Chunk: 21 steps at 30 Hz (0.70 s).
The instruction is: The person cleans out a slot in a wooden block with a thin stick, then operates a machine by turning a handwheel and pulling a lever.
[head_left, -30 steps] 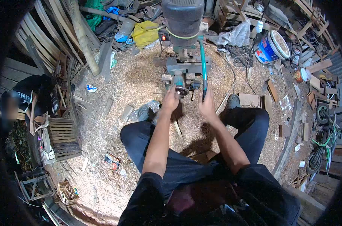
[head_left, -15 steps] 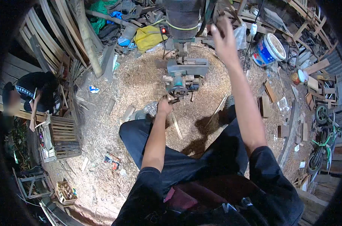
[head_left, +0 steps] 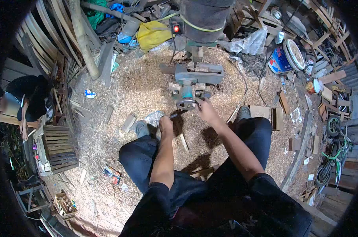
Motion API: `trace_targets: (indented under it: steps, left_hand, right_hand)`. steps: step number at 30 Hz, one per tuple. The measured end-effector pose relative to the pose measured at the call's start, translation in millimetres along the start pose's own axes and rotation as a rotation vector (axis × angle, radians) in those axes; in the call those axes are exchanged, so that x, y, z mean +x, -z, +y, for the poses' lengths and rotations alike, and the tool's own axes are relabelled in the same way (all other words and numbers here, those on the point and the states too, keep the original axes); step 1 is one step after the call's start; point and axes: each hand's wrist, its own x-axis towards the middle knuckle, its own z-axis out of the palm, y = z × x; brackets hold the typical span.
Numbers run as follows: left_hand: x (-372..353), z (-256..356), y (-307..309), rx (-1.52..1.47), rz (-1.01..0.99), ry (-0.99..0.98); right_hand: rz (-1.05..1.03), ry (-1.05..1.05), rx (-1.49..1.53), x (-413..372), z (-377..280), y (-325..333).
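A floor-standing machine with a grey vise-like clamp (head_left: 200, 73) stands in front of me. On its near side is a round metal handwheel (head_left: 186, 104). My right hand (head_left: 206, 111) is closed at the right edge of this wheel, its fingers around the rim or handle; which one is hidden. Lower and to the left, my left hand (head_left: 166, 125) is closed around a dark, bar-like piece (head_left: 176, 113) that points toward the wheel. The far end of that piece lies in shadow below the wheel. A pale wood strip (head_left: 184, 143) lies on the floor between my legs.
Wood shavings (head_left: 139, 94) cover the floor. A yellow sack (head_left: 153, 34) and a blue-white bucket (head_left: 284, 58) stand behind the machine. At left, another person (head_left: 27, 96) bends beside a slatted crate (head_left: 59, 147). A small green bike (head_left: 333, 156) stands at right.
My right hand has come down from raised beside the machine's column to the handwheel. My left hand has moved slightly down and left, still around the dark piece. The view has shifted.
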Motion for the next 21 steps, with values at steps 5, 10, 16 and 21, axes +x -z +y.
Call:
trace_targets:
  steps: [5, 10, 16, 21]
  left_hand:
    - [10, -15, -14, 0.062, 0.005, 0.015]
    - [9, -4, -7, 0.065, -0.048, 0.072]
    - [15, 53, 44, -0.328, 0.37, -0.296]
    - [-4, 193, 193, -0.788, 0.564, -0.653]
  right_hand:
    - [-0.076, -0.078, -0.016, 3, 3, -7]
    - [-0.056, 0.064, 0.003, 7, 6, -2]
    - [0.189, -0.133, 0.199, 61, 11, 66]
    - [0.716, 0.164, 0.406, 180, -42, 202]
